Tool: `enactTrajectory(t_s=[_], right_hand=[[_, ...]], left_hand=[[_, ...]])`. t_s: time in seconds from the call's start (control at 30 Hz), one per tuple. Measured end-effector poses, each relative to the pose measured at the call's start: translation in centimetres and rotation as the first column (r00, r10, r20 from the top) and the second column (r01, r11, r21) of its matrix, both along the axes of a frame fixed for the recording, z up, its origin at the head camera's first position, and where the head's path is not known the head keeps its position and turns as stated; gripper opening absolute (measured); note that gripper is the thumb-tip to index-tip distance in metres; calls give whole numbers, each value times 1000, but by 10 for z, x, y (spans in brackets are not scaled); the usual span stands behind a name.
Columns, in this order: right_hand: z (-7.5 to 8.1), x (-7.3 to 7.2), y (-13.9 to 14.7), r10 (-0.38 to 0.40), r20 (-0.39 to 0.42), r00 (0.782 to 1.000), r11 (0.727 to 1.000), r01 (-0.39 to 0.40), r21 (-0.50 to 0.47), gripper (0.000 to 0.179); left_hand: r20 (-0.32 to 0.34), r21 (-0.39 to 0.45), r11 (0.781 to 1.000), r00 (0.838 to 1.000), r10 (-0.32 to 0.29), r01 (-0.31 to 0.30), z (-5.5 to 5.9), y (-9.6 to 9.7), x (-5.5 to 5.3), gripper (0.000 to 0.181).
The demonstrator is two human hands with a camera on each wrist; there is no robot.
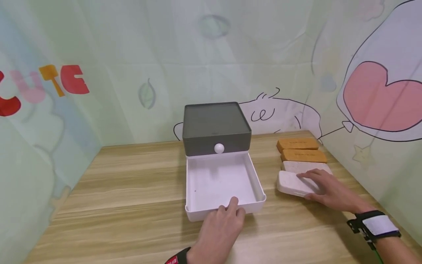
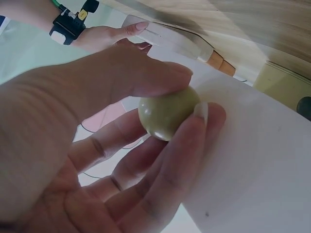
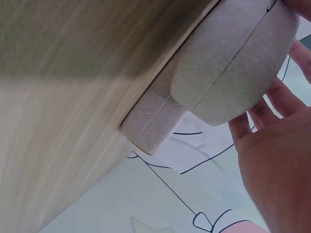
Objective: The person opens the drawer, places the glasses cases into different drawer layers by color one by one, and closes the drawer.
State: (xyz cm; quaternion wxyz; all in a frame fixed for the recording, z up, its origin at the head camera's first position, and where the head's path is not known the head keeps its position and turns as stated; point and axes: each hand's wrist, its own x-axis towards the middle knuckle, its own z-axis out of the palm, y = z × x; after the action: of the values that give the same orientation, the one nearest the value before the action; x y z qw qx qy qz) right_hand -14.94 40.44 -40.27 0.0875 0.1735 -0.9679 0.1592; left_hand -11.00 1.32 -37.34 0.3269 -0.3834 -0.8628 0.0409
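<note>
Below a grey box (image 1: pixel 215 121), a shallow white drawer (image 1: pixel 254 208) is pulled out toward me. My left hand (image 1: pixel 221 227) is at its front wall. The left wrist view shows that hand's thumb and fingers pinching a round glossy knob (image 2: pixel 167 116), which the hand hides in the head view. To the right, my right hand (image 1: pixel 329 192) grips a white soap bar (image 1: pixel 290 183), thumb on the near side and fingers over the top. This bar overlaps a second white bar (image 1: pixel 308 167) behind it; its right end is covered by the hand.
Two orange-brown bars (image 1: pixel 298 143) lie in a row behind the white ones, near the right wall. A white knob (image 1: pixel 219 148) sits on the grey box's front. Printed cloth (image 1: pixel 148 44) hangs behind and beside the wooden table (image 1: pixel 132 190).
</note>
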Motion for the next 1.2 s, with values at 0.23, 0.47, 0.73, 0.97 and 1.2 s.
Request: enactTrajectory(t_s=[0.23, 0.47, 0.73, 0.97, 1.2], right_hand=[[5, 3, -1, 30, -114, 993, 999, -26, 36, 66], [12, 5, -5, 62, -188, 980, 996, -50, 67, 69], [21, 7, -10, 56, -195, 979, 997, -46, 58, 67], [31, 8, -16, 46, -190, 981, 999, -41, 27, 67], [40, 7, -20, 63, -225, 972, 998, -56, 39, 68]], left_hand=[[-15, 9, 1000, 1000, 1, 0, -1, 1, 0, 17], [26, -17, 1000, 1000, 9, -8, 0, 1, 1, 15], [4, -8, 1000, 1000, 6, -6, 0, 0, 1, 16], [-12, 6, 1000, 1000, -2, 2, 0, 0, 1, 16], [5, -26, 1000, 1000, -3, 3, 2, -1, 1, 15]])
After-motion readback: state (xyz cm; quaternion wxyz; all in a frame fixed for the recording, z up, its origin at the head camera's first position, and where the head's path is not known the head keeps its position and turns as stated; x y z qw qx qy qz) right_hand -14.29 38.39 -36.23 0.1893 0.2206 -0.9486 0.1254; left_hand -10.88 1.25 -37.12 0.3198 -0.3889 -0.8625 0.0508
